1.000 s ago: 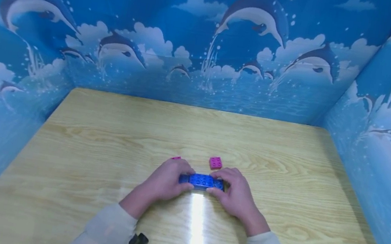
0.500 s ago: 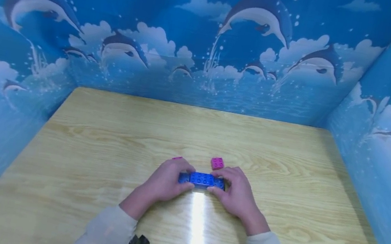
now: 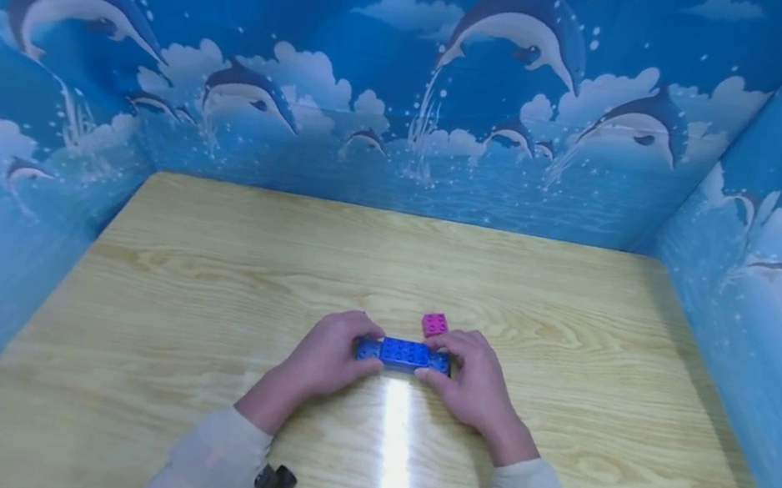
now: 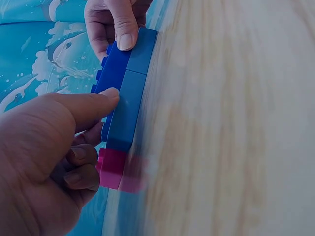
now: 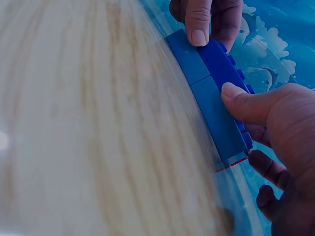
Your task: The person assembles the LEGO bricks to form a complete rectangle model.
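Three blue toy building bricks are joined in a low row on the table. A darker studded brick lies across the top of two lighter blue bricks, whose seam shows in both wrist views. My left hand pinches the left end, thumb on the near side and fingertips on the far side. At the right end my right hand holds the bricks the same way. Its thumb presses the near face in the right wrist view. Part of the far side is hidden by the fingers.
Just behind the right fingertips sits a small pink brick. Another pink brick shows beyond the row in the left wrist view; the left hand hides it in the head view. Dolphin-printed cloth walls the wooden table.
Both hands and the blue bricks have shifted slightly away from the body. The left hand now covers the left pink brick in the head view. Both grips stay on the bricks.
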`<move>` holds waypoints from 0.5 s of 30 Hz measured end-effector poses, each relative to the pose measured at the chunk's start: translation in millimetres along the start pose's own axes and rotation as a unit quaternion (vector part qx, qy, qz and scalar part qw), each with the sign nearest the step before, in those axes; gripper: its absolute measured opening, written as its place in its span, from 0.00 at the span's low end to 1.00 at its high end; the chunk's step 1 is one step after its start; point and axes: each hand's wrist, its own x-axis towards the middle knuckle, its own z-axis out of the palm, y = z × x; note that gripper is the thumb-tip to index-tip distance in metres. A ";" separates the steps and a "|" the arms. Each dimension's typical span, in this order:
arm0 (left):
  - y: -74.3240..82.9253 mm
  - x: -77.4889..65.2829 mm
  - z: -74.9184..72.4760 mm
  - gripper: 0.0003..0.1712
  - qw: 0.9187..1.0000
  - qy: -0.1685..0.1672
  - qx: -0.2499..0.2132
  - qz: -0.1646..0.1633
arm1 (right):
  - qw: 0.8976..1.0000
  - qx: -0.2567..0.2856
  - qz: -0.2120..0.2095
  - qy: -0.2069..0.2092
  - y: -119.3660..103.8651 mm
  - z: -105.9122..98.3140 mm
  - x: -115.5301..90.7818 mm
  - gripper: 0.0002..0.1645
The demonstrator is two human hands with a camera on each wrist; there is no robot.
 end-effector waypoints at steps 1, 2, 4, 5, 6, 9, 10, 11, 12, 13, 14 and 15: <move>-0.6 0.0 0.2 0.23 1.000 0.002 0.002 -0.003 | 1.000 0.001 0.000 0.000 0.3 0.0 0.3 0.23; -1.1 -0.1 0.3 0.23 1.000 0.003 0.004 -0.005 | 1.000 0.001 -0.001 0.001 0.5 -0.1 0.6 0.23; -2.2 -0.4 0.6 0.22 1.000 0.004 0.007 -0.012 | 1.000 0.003 -0.001 0.001 1.0 -0.1 1.0 0.23; -2.6 -0.4 0.6 0.23 1.000 0.004 0.008 -0.016 | 1.000 0.004 0.001 0.001 1.2 -0.1 1.1 0.23; -2.9 -0.3 0.6 0.23 1.000 0.003 0.009 -0.020 | 1.000 0.005 0.002 0.001 1.4 -0.2 1.2 0.23; -2.8 -0.7 -0.3 0.23 1.000 0.000 0.015 -0.023 | 1.000 0.008 0.003 0.002 1.9 -0.4 1.1 0.23; -2.5 -0.8 -0.8 0.23 1.000 0.000 0.019 -0.023 | 1.000 0.009 0.002 0.002 2.0 -0.5 1.1 0.23; -2.1 -0.9 -1.4 0.23 0.999 0.000 0.022 -0.023 | 1.000 0.009 0.002 0.003 2.2 -0.6 1.0 0.23; -1.9 -1.0 -1.8 0.23 0.999 -0.001 0.027 -0.023 | 1.000 0.010 0.001 0.004 2.2 -0.7 1.0 0.23; -1.7 -1.1 -2.3 0.22 0.999 -0.001 0.031 -0.023 | 1.000 0.010 0.000 0.004 2.5 -0.5 0.9 0.23; -1.5 -1.2 -2.6 0.22 0.999 -0.002 0.036 -0.024 | 1.000 0.010 -0.001 0.003 2.8 -0.3 1.0 0.23; -1.2 -1.3 -3.0 0.22 0.999 -0.003 0.039 -0.025 | 1.000 0.010 -0.001 0.003 3.0 -0.2 1.1 0.23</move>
